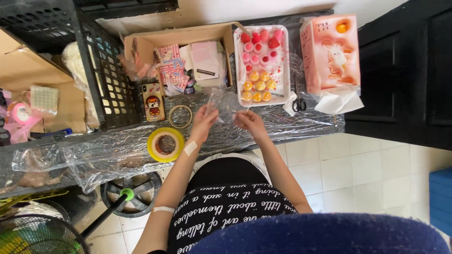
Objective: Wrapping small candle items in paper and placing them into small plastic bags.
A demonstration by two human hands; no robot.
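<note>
My left hand and my right hand together hold a small clear plastic bag above the plastic-covered table edge. Each hand pinches one side of the bag. Just beyond the bag lies a white tray filled with several small red, pink and yellow round pieces. A white bandage sits on my left wrist.
A yellow tape roll and a thin ring lie left of my hands, beside a phone. An open cardboard box of cards, a black crate, scissors and a pink carton stand behind. A fan is below left.
</note>
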